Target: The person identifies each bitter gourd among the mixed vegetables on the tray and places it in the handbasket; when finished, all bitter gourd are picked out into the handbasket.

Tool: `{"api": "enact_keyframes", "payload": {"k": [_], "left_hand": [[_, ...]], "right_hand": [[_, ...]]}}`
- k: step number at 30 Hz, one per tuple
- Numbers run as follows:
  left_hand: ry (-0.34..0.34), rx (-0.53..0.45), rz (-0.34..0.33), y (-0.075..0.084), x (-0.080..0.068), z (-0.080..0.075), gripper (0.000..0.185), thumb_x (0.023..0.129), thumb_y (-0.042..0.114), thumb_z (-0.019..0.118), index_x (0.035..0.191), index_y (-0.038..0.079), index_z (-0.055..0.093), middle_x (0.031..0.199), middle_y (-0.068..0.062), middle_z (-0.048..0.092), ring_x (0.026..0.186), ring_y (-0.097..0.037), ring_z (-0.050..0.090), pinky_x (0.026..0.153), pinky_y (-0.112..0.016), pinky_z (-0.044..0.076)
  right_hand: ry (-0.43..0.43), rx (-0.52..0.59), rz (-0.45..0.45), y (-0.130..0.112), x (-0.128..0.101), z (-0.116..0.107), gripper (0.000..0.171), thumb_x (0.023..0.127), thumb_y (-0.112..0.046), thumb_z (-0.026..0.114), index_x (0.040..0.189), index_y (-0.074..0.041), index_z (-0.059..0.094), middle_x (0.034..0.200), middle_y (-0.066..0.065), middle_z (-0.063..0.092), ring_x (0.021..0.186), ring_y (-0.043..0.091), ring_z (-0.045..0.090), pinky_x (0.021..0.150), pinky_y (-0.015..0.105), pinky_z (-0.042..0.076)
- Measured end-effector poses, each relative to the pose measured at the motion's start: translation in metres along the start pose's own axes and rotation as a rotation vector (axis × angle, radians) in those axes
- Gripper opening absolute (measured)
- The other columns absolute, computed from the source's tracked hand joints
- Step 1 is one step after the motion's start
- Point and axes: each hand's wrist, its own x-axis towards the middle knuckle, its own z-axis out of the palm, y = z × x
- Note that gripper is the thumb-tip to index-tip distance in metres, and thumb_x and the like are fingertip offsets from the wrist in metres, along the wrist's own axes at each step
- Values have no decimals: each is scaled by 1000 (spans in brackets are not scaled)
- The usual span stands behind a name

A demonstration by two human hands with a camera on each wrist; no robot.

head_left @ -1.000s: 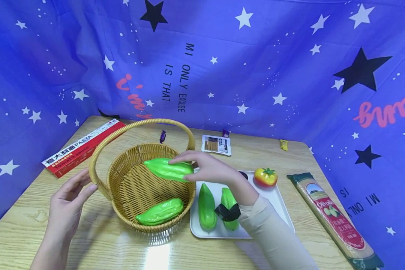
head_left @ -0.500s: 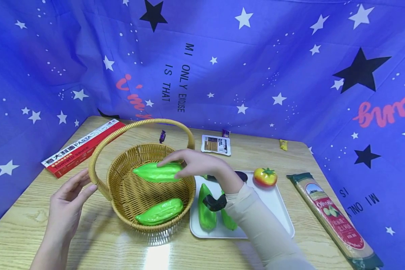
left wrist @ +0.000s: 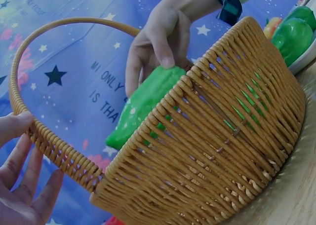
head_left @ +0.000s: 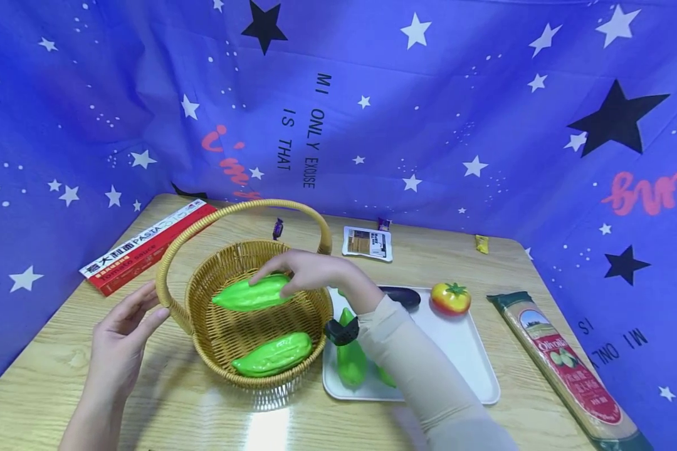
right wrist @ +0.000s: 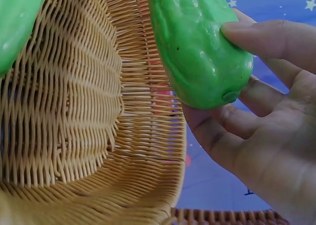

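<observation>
My right hand [head_left: 301, 270] [left wrist: 158, 42] [right wrist: 256, 121] grips a green toy gourd [head_left: 251, 293] [left wrist: 143, 104] [right wrist: 197, 47] by one end and holds it inside the wicker basket [head_left: 203, 313] [left wrist: 222, 151] [right wrist: 74, 111], above its floor. A second green gourd [head_left: 273, 354] [right wrist: 15, 18] lies at the basket's near side. My left hand [head_left: 125, 331] [left wrist: 19, 180] rests with straight fingers against the left foot of the basket's handle [head_left: 172, 263] [left wrist: 44, 136]. More green gourds [head_left: 350, 360] [left wrist: 294, 32] lie on the white tray [head_left: 462, 351], partly hidden by my right forearm.
The tray also carries a dark eggplant [head_left: 403, 295] and a toy tomato [head_left: 451, 297]. A spaghetti packet [head_left: 564, 366] lies at the right, a red pasta box [head_left: 143, 244] at the back left, a small card [head_left: 367, 242] and wrapped candies [head_left: 278, 228] at the back. Blue starred cloth surrounds the table.
My right hand has carried the gourd leftward from over the basket's right rim and lowered it into the basket. The left hand stays at the handle.
</observation>
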Motion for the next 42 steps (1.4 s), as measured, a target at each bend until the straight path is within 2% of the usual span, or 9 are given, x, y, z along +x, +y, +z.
{"api": "enact_keyframes", "payload": {"k": [4, 7, 10, 17, 21, 25, 28, 37, 42], "left_hand": [[-6, -12, 4, 0, 0, 0, 44, 84, -24, 46, 125, -9, 54, 108, -4, 70, 103, -10, 64, 89, -15, 52], [-9, -27, 9, 0, 0, 0, 44, 84, -25, 46, 125, -9, 54, 108, -4, 70, 103, -11, 64, 89, -16, 53], [-6, -26, 8, 0, -1, 0, 44, 84, -25, 46, 125, -9, 54, 108, -4, 70, 103, -10, 64, 89, -15, 53], [-25, -44, 18, -1, -1, 0, 44, 85, -25, 45, 126, -10, 53, 110, -6, 69, 104, -12, 64, 90, -17, 53], [-41, -59, 24, -3, -1, 0, 44, 85, -25, 44, 126, -11, 52, 111, -6, 69, 104, -12, 64, 90, -17, 53], [-43, -57, 25, -3, -1, 1, 44, 85, -25, 45, 126, -10, 52, 111, -6, 69, 104, -12, 64, 90, -17, 53], [-40, -50, 23, -3, 0, 1, 44, 85, -25, 45, 126, -10, 52, 111, -7, 69, 104, -12, 64, 90, -17, 53], [-55, -64, 33, -3, 0, 2, 44, 85, -26, 44, 125, -11, 52, 111, -8, 69, 104, -13, 64, 90, -18, 53], [-57, -72, 33, -3, 0, 1, 44, 85, -25, 44, 125, -10, 52, 112, -8, 69, 104, -13, 64, 90, -18, 53]], "right_hand": [[-5, 60, 22, 3, 9, 3, 57, 79, 7, 62, 125, -27, 60, 132, -11, 56, 124, 8, 48, 108, 30, 42], [-12, 77, 23, 6, 17, 6, 58, 77, 9, 63, 123, -26, 62, 121, -8, 60, 100, 8, 55, 89, 29, 52], [-30, 60, 16, 9, 24, 8, 58, 75, 10, 63, 123, -23, 63, 114, -4, 61, 83, 11, 52, 73, 25, 53], [-58, 25, 28, 13, 32, 12, 58, 74, 12, 63, 120, -24, 64, 129, -5, 59, 107, 11, 52, 85, 18, 48], [-93, 38, 65, 15, 32, 13, 58, 74, 12, 64, 119, -25, 65, 129, -5, 59, 108, 12, 53, 88, 22, 50], [-168, 29, 112, 19, 33, 13, 58, 76, 12, 63, 120, -26, 65, 136, -7, 54, 129, 15, 45, 107, 29, 42], [-223, 18, 138, 22, 33, 14, 61, 77, 13, 63, 123, -28, 62, 139, -9, 51, 138, 19, 37, 114, 34, 35], [-346, -89, 87, 23, 36, 16, 67, 78, 11, 63, 131, -27, 53, 140, 2, 46, 130, 18, 42, 110, 32, 39], [-372, -51, 116, 25, 36, 18, 69, 76, 15, 61, 131, -26, 51, 136, 8, 46, 123, 24, 47, 89, 26, 53]]}}
